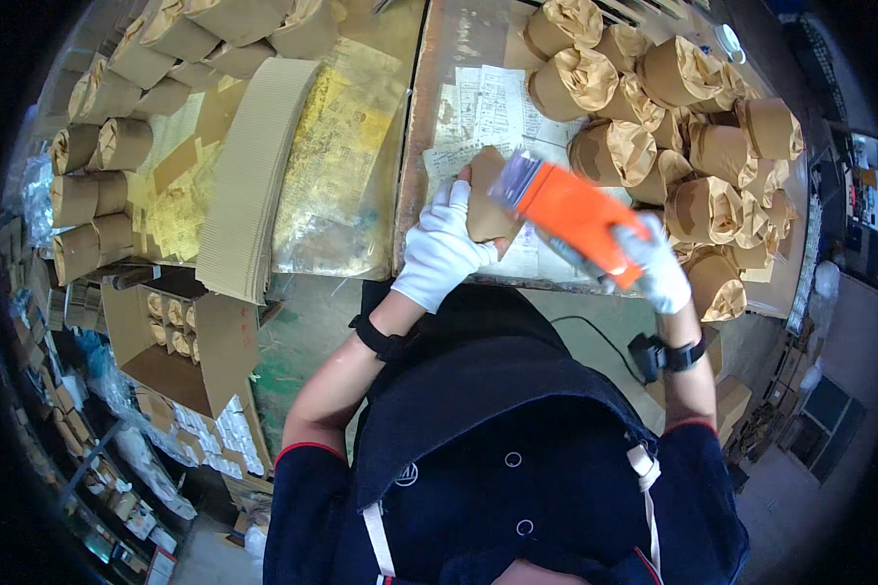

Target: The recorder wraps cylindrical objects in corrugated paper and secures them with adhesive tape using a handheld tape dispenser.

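Observation:
My left hand (442, 252), in a white glove with bare fingertips, is closed round a small brown paper package (483, 207) on the table. My right hand (656, 268), also gloved, grips a boxy orange hand tool (580, 216) with a dark, partly clear head. The tool is smeared by motion, so its exact kind is unclear. Its head hangs close to the right side of the package; whether they touch I cannot tell. Printed paper sheets (502, 107) lie on the table beyond the package.
Many brown paper-wrapped packages (610, 151) crowd the table's right side. To the left, a row of corrugated cardboard sheets (254, 175) stands beside yellowed paper (337, 156), with more brown packages (122, 144) behind. An opened carton (219, 341) holding packages sits below left.

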### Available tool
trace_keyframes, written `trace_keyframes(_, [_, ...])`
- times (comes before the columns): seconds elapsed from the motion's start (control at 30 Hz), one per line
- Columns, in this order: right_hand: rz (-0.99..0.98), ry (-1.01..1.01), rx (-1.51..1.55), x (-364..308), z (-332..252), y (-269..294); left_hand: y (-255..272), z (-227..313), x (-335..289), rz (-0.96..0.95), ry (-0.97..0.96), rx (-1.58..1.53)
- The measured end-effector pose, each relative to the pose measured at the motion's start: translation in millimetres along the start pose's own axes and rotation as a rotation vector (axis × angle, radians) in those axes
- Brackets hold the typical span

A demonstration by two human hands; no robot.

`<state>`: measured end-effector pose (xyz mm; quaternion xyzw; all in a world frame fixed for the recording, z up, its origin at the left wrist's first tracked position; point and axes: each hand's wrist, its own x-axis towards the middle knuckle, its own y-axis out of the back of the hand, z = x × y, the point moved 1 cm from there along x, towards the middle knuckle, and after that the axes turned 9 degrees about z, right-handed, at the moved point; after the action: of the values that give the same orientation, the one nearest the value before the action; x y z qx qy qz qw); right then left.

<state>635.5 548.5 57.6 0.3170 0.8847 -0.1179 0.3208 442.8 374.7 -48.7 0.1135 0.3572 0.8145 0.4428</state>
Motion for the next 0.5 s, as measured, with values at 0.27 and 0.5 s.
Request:
trace_keyframes(0.27, [0.067, -0.038, -0.161, 21.5, 55.5, -4.5, 11.4, 12.1, 10.2, 0.054, -0.226, 0.219])
trace_keyframes(0.5, [0.253, -0.174, -0.434, -4.8, 89.4, 6.0, 2.3, 6.4, 38.5, -0.122, -0.173, 0.057])
